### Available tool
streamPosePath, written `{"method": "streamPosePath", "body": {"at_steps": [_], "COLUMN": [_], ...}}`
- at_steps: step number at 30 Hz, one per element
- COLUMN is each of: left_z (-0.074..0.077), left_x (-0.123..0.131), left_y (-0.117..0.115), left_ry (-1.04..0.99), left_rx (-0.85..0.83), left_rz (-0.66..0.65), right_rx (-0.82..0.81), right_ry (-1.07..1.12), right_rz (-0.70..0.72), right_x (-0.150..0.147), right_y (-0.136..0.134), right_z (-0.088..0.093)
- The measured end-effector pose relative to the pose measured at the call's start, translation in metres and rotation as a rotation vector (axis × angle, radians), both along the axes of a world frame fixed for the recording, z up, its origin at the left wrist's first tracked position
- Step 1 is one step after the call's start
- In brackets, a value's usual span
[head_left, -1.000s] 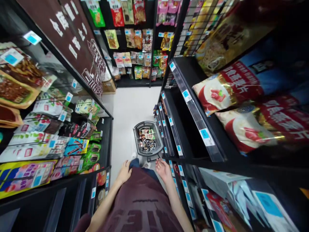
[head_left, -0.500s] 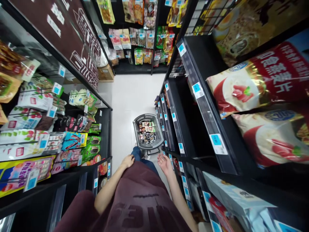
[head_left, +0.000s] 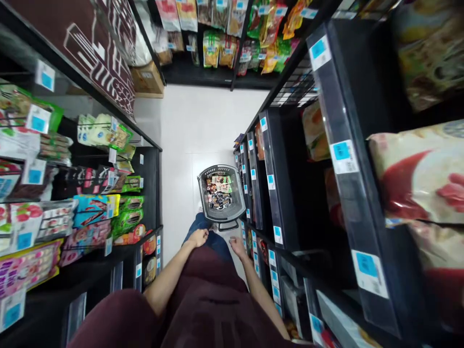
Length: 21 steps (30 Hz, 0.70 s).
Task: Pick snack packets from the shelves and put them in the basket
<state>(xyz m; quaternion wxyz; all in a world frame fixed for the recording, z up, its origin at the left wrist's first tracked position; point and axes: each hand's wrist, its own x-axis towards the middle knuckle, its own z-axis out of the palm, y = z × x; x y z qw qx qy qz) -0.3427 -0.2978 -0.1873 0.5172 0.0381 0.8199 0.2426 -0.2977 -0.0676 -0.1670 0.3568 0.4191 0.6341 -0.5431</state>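
Observation:
My left hand [head_left: 199, 237] is by my left thigh, its fingers curled together with nothing visible in them. On the other side, my right hand [head_left: 238, 246] hangs beside my thigh close to the right shelf, fingers drawn into a loose fist. Ahead of my legs a grey plastic shopping basket [head_left: 234, 209] stands low in the aisle, its handle [head_left: 228, 226] folded toward me. Several small snack packets [head_left: 219, 199] lie inside it. Neither hand touches the basket.
Left, a rack holds hanging snack bags [head_left: 92, 210]. Right, black shelves [head_left: 286, 179] with price tags carry large cereal bags [head_left: 427, 174]. A cardboard box [head_left: 147, 79] sits at the far left, and a shelf of packets [head_left: 217, 48] closes the aisle's end. Pale floor [head_left: 199, 116] lies between.
The view has moved forward along the aisle, and the basket remains just ahead of me. My right hand has gone from palm up with fingers apart to curled in.

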Motion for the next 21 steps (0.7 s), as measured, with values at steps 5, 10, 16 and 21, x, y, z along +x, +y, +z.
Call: {"method": "streamPosePath", "body": {"at_steps": [5,10,16,21], "left_z": [-0.016,-0.061,-0.154,-0.224], "left_x": [-0.023,-0.079,-0.174,-0.253], "left_y": [-0.021,-0.046,-0.045,0.002], "left_ry": [-0.051,-0.132,-0.187,-0.071], "left_rx": [-0.017,-0.074,-0.098,-0.067], "left_rz": [0.003,-0.081,-0.26,-0.345], "right_rx": [0.075,0.023,0.151,0.237], "right_ry": [-0.195,-0.402,-0.528,-0.532], "right_rz": [0.212,0.334,0.412,0.146], "right_x": [0.01,0.039,0.062,0.065], "right_y": [-0.011,-0.063,-0.119,-0.126], "right_z": [-0.023,-0.043,-0.069,-0.096]}}
